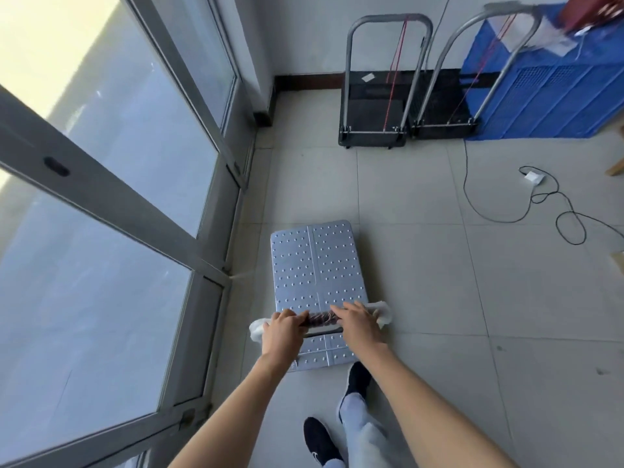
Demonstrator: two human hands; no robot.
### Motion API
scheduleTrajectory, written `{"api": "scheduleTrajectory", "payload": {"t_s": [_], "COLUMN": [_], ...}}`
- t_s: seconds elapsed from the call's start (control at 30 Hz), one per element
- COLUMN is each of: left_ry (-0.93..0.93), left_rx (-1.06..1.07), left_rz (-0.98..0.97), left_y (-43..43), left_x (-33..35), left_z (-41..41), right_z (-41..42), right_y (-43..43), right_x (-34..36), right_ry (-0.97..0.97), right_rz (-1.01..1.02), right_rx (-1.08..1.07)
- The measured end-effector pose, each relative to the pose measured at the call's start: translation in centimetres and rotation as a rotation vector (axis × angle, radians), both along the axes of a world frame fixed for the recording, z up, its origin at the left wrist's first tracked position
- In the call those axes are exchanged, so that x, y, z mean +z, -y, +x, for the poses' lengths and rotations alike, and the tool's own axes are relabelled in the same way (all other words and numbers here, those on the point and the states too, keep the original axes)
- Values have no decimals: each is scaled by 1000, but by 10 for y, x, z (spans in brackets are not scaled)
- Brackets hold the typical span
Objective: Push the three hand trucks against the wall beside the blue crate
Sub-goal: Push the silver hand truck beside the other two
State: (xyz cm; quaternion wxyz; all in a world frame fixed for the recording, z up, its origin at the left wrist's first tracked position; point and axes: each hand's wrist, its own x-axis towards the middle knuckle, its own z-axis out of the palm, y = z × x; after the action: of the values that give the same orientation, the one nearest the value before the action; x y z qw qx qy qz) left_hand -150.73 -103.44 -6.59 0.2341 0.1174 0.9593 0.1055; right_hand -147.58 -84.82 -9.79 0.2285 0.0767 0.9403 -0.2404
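Observation:
A silver hand truck (315, 265) with a studded metal deck stands on the tiled floor in front of me, near the glass door. My left hand (282, 331) and my right hand (358, 320) both grip its handle bar (320, 319), which is wrapped in red cord and white padding. Two black hand trucks stand at the far wall: one (374, 126) on the left, the other (439, 116) touching the blue crate (547, 96) on its right. Both have upright grey tube handles.
A glass sliding door (111, 204) with a grey frame runs along the left. A black cable (506, 211) with a white adapter (534, 177) lies on the floor at right. A red bag (594, 11) rests on the crate. My feet (358, 380) stand behind the silver truck.

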Motion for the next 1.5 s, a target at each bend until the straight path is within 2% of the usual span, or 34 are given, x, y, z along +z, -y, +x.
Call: {"api": "scheduleTrajectory", "payload": {"t_s": [0.27, 0.63, 0.77, 1.07, 1.5], "left_ry": [-20, 2, 0, 8, -12], "left_rx": [75, 46, 35, -35, -49], "left_rz": [16, 48, 59, 11, -35], "left_y": [-2, -32, -41, -61, -100], "left_x": [-10, -9, -9, -5, -2], "left_z": [-173, -402, -473, -644, -862], "right_z": [-168, -398, -469, -628, -842], "right_y": [4, -27, -36, -53, -85], "right_x": [12, -4, -14, -6, 11], "right_ry": [-35, -11, -58, -93, -33], "right_rz": [4, -42, -48, -19, 50], "right_rx": [-29, -38, -109, -105, -89]}}
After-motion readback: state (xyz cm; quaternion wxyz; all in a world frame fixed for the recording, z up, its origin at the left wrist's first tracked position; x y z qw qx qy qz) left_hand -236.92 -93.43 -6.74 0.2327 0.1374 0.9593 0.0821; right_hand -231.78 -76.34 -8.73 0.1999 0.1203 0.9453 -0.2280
